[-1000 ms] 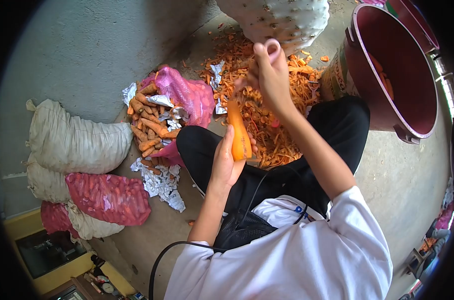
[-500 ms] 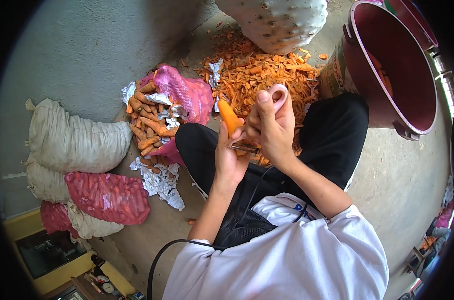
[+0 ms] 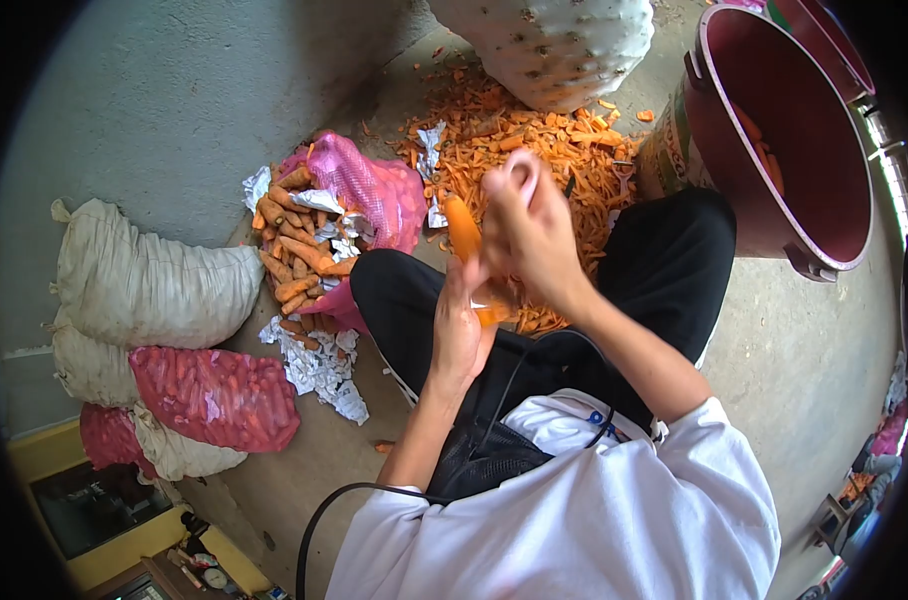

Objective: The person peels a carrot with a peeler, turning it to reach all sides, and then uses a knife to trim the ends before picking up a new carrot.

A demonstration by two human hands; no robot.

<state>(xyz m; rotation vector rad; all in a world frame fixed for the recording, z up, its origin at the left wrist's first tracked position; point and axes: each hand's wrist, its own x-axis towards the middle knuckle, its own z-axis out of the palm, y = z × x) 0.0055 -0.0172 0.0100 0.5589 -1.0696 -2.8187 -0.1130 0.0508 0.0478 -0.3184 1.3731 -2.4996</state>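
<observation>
My left hand (image 3: pixel 456 335) is wrapped round a bright orange, peeled carrot (image 3: pixel 462 228), whose end points up and away from me. Closed and smeared by motion, my right hand (image 3: pixel 539 240) grips a peeler with a pink looped handle (image 3: pixel 523 170). The peeler's blade is blurred beside the lower part of the carrot. Beyond both hands, a heap of orange peelings (image 3: pixel 514 125) covers the floor.
Unpeeled carrots (image 3: pixel 299 245) spill from a pink mesh sack (image 3: pixel 369 190) on the left. Full white sacks (image 3: pixel 154 270) and a red mesh sack (image 3: pixel 214 397) lie farther left. A maroon bucket (image 3: pixel 709 90) with carrots inside stands right. A white, bumpy sack (image 3: pixel 564 50) sits behind the peelings.
My right hand has moved slightly left, toward the carrot, and is now blurred. My left hand still holds the carrot in nearly the same place.
</observation>
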